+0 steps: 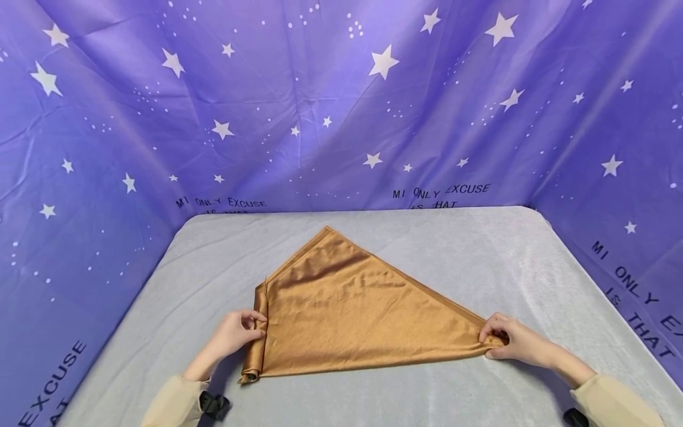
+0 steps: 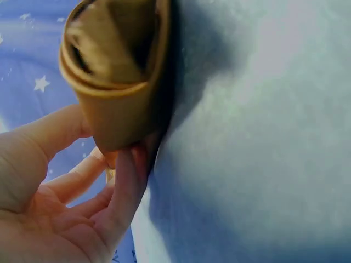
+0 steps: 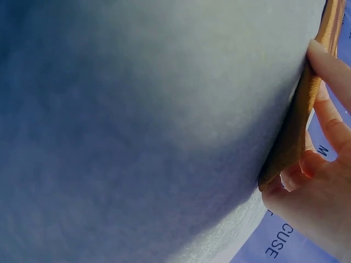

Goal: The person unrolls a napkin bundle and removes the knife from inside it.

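A shiny golden-brown cloth (image 1: 368, 308) lies folded on the table, with a peak at the back and a narrow corner at the right. Its left end is wound into a roll (image 1: 258, 350), whose layered open end shows close up in the left wrist view. My left hand (image 1: 237, 333) grips this roll between thumb and fingers; in the left wrist view the hand (image 2: 71, 192) has fingers under and beside it. At the far right corner my right hand (image 1: 514, 341) pinches the cloth. The right wrist view shows thumb and fingers of that hand (image 3: 323, 181) on the cloth's edge (image 3: 290, 137).
A pale grey covered table (image 1: 427, 397) bears the cloth. Purple curtains (image 1: 320, 166) with white stars and printed words hang behind and at both sides. Dark wrist devices (image 1: 215, 405) sit at the beige sleeves (image 1: 176, 403).
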Demonstrator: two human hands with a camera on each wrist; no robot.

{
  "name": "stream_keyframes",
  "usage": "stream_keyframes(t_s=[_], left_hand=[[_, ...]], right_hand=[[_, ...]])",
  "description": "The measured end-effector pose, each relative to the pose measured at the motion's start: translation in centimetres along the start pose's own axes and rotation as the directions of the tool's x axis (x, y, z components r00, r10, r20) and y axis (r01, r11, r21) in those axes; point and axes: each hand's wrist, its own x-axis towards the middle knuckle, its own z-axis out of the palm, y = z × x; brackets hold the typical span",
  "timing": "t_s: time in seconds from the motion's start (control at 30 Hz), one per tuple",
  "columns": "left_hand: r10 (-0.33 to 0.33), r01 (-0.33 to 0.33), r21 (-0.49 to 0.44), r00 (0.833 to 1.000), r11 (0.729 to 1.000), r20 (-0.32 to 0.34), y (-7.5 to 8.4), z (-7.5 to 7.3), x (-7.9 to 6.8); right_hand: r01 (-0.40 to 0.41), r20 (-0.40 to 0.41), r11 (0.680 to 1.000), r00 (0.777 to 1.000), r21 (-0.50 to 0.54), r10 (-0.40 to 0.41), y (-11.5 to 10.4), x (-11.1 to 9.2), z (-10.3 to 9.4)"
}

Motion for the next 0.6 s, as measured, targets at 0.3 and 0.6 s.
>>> stream_keyframes(t_s=[0.3, 0.6], left_hand=[[-0.026, 0.036, -0.194, 0.998, 0.980, 0.051, -1.3, -1.1, -0.6], [-0.141, 0.176, -0.320, 0.982, 0.931, 0.129, -2.0, -2.1, -1.3]], right_hand=[[0.012, -0.006, 1.000, 1.000, -0.018, -0.012, 0.0, -0.1, 0.0], [0.020, -0.004, 1.000, 1.000, -0.019, -0.020, 0.0, -0.1, 0.0]])
